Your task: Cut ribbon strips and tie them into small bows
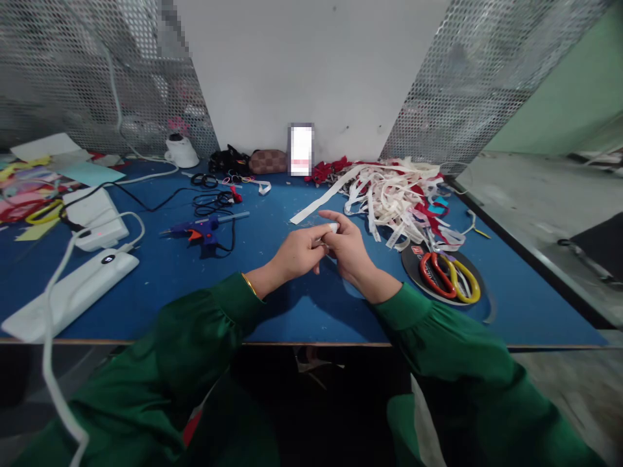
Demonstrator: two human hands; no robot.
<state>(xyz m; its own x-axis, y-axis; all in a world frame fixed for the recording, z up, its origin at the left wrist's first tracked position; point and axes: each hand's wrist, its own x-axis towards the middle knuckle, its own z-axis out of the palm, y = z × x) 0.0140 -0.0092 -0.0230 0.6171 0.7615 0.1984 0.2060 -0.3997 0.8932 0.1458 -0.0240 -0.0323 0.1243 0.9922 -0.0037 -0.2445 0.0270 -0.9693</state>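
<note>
Blue table (160, 272), mesh panels at the far left and far right. Far left edge: loose coloured papers (73, 170), with yellow-handled scissors (45, 213) lying among them. Just right of that, a white power strip (96, 217) with a small red light; near it, closer to the table edge, a flat white device (73, 295) with a white cable (51, 311) running off the near edge. Left of centre: blue glue gun (204, 228) on its side, nozzle pointing right, black cord loops (214, 201) just beyond it. Along the far wall: white cup (181, 151), black bag (228, 161), checkered pouch (267, 161). Centre, above the table: left hand (296, 253), green sleeve, fingers curled in, thumb and forefinger closed on a white scrap (333, 227). Right hand (349, 250) touches the left, fingers bent and pinching the same scrap from the other side. The scrap sits at the meeting fingertips, mid-table, near the end of a long white strip (316, 206) that lies flat on the table. Right of the hands: tangled ribbon pile (399, 191), mostly white with some red and teal, spreading to the far wall. Near right: black round plate (413, 267) holding red and yellow scissors (450, 275).
</note>
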